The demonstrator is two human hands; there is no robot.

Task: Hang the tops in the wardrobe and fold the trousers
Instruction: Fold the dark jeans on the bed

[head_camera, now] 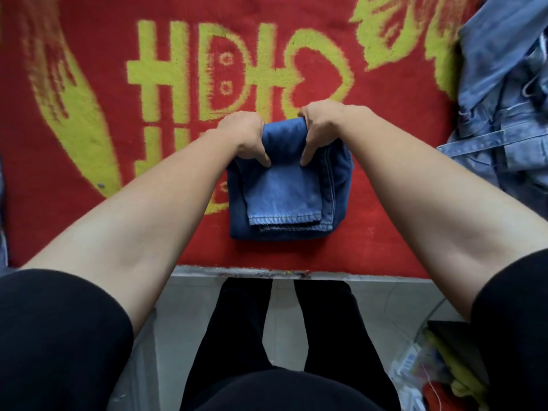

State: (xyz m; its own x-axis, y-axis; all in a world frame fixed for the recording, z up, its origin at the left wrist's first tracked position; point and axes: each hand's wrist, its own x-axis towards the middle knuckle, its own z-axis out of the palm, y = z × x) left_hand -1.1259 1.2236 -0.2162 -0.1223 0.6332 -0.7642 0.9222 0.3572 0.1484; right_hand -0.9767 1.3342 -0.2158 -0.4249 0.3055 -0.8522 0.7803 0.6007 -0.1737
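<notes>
The red blanket (103,40) carries large yellow-green woven lettering (178,69) that reads roughly as "HDIO", with the last stroke closing into a heart (323,75). It may be a stylised double-happiness sign. A second row beneath is mostly covered by the jeans (290,197). A barcode label on a packet (410,360) at lower right is too blurred to read.
</notes>
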